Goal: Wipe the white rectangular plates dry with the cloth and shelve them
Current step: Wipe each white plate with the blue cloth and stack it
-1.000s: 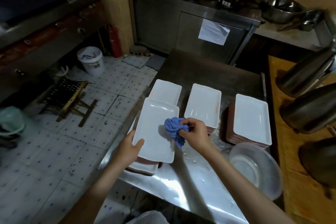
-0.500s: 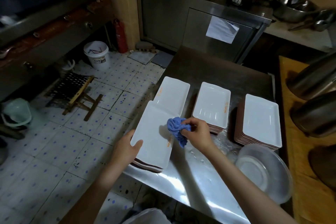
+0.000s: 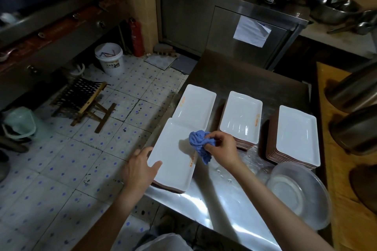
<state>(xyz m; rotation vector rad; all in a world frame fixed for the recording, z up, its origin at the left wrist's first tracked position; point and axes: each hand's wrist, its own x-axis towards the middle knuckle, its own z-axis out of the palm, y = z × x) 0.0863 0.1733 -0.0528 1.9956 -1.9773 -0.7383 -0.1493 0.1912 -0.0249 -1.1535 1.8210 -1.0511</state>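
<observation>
Both arms come into view from the bottom edge and reach forward, bare to the wrists. The left forearm rises from the lower left and slants to the right. The left hand [image 3: 140, 166] lies palm down with the fingers relaxed; its thumb points to the right and rests on the near corner of the white plate [image 3: 173, 155], while the other fingers lie along the plate's left edge. The right forearm comes from the lower right and slants to the left. The right hand [image 3: 221, 149] is curled, knuckles up, and grips the bunched blue cloth [image 3: 199, 140], which seems to press on the plate.
</observation>
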